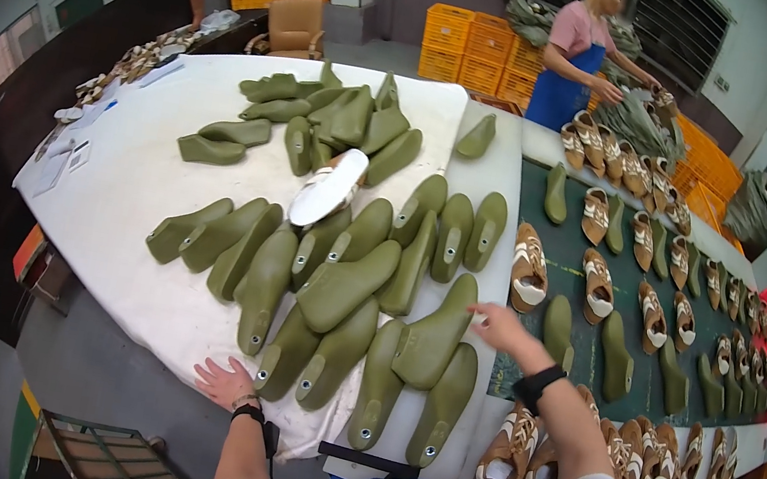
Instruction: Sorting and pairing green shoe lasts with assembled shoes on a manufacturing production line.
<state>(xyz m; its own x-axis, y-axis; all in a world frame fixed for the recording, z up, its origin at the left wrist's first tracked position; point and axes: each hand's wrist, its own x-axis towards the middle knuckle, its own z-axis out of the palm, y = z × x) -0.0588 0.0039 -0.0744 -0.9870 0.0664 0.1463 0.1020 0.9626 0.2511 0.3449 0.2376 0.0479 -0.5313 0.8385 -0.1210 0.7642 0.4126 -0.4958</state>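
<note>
My left hand [224, 382] lies with fingers spread on the near edge of the white-covered table, beside the green shoe lasts, and holds nothing. My right hand [498, 329] is over the table's right side, index finger stretched toward a green shoe last [438, 335] that rests across two others. Its fingers are apart; whether the fingertip touches the last I cannot tell. Many more lasts [263, 285] lie in rows and piles to the left, some overlapping. A brown-and-white shoe [331, 188] lies among them, its white sole up.
At right a dark green belt [551, 268] carries lasts and brown-and-white sneakers [530, 268]. More sneakers [512, 444] line its near and far edges. A co-worker in a blue apron [566, 82] stands at the far side near orange crates [445, 42]. A metal rack [94, 455] stands at lower left.
</note>
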